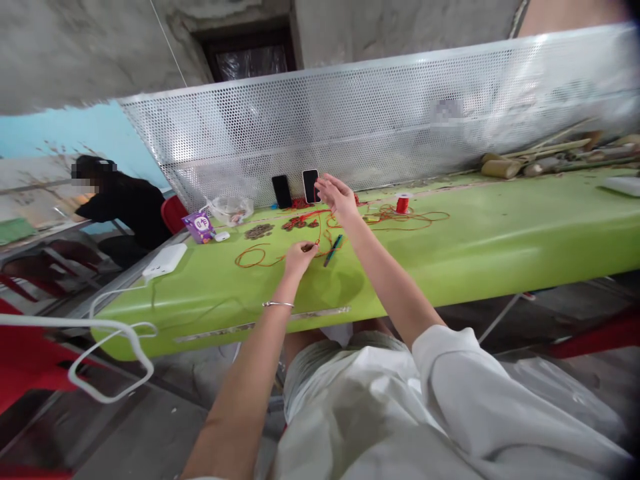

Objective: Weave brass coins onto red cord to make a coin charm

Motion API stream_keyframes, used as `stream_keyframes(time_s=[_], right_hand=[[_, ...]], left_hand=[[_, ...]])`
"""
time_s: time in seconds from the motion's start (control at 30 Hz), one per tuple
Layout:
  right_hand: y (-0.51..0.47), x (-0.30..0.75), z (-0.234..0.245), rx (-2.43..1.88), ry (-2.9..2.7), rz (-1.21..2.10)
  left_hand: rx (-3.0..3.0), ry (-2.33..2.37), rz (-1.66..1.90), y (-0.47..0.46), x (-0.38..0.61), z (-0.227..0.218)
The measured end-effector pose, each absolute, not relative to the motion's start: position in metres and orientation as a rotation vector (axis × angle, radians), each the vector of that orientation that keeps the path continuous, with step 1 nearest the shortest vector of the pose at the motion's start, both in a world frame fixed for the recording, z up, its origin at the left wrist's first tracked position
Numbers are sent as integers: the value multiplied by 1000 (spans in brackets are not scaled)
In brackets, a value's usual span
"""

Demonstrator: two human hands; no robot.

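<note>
Low over the green table, my left hand (299,259) is closed in a pinch on a red cord (319,230). A small dark piece shows at its fingertips, too small to name. Higher up, my right hand (338,197) has thumb and forefinger together on the cord's upper part, its other fingers loosely stretched. Between the two hands the cord runs nearly upright. A teal pen-like tool (333,251) lies just right of my left hand. Loops of orange-red cord (251,256) spread to the left. Coin-like pieces with red cord (295,224) lie behind.
The green table (500,247) carries a red thread spool (402,203), a pile of coin-like pieces (259,231), two phones (282,192), a purple packet (199,227), a clear plastic bag (233,210) and a white power strip (165,261). Bamboo pieces (501,166) lie right. A person (125,203) sits left.
</note>
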State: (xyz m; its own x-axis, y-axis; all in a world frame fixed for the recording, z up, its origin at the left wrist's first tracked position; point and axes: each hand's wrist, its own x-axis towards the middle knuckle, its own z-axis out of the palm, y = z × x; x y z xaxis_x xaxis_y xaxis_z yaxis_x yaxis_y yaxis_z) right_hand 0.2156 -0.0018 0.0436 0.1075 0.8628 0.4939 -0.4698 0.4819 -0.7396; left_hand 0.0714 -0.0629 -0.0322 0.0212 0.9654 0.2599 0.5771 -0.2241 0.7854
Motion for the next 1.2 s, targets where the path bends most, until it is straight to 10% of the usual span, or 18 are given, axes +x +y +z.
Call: stream_keyframes(time_s=[1.2], right_hand=[[-36, 213, -18, -936, -1897, 744]], left_hand=[[1376, 1490, 1492, -57, 69, -29]])
